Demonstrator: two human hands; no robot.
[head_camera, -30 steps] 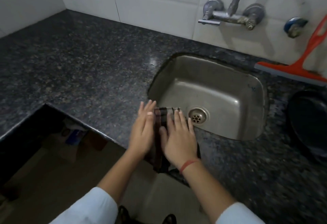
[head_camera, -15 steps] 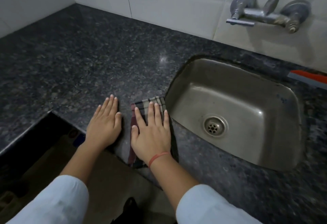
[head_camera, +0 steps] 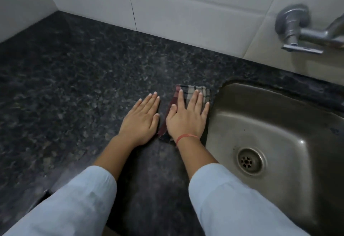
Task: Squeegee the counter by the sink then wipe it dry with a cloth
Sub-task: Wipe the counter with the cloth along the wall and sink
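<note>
Pressing: right hand (head_camera: 186, 118) flat, fingers spread on cloth (head_camera: 191, 90) | left hand (head_camera: 142, 119) flat on counter (head_camera: 74, 86)

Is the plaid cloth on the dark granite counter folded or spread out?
Folded: the plaid cloth forms a compact, straight-edged rectangle under the flat right hand, beside the steel sink.

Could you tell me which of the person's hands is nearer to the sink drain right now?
The right hand. It lies flat on the checked cloth at the sink's left rim, up and left of the drain. The left hand rests on bare counter further left.
</note>
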